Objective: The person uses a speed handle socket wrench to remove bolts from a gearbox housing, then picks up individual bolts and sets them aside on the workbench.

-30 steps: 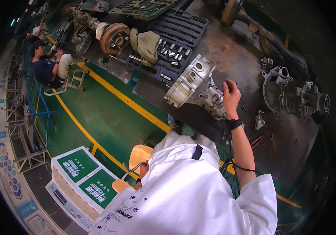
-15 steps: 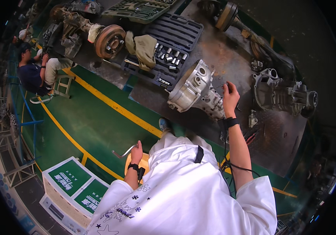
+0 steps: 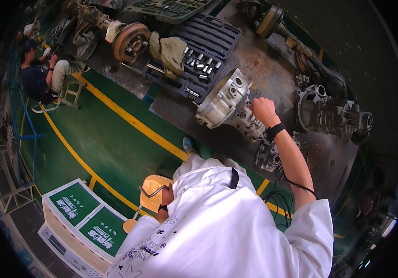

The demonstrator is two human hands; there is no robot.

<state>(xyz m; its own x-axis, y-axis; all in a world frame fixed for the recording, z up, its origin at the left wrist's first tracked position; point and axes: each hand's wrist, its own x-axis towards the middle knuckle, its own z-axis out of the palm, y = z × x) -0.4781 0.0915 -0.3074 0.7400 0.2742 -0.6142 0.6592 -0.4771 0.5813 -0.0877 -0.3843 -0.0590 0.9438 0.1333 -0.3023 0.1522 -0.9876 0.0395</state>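
Observation:
In my left hand (image 3: 167,193), low beside my hip, is a bent metal crank handle (image 3: 147,194) whose curved end sticks out to the left. My right hand (image 3: 265,111) reaches over the bench to a silver gearbox housing (image 3: 221,103), its fingers closed together at the narrower section of the casing. What the right fingertips hold, if anything, is too small or hidden to make out. The housing lies on its side with its wide bell end toward the left.
An open socket set case (image 3: 210,34) and a cloth (image 3: 171,51) lie behind the housing. A second gearbox (image 3: 331,113) is to the right, a smaller metal part (image 3: 269,155) below my wrist. A wooden stool (image 3: 155,197) stands by my left hand. A seated person (image 3: 39,76) works far left.
My right hand has moved left and down onto the housing, its fingers now against it. My left hand has drawn in and down toward my hip with the crank handle, whose angle has turned.

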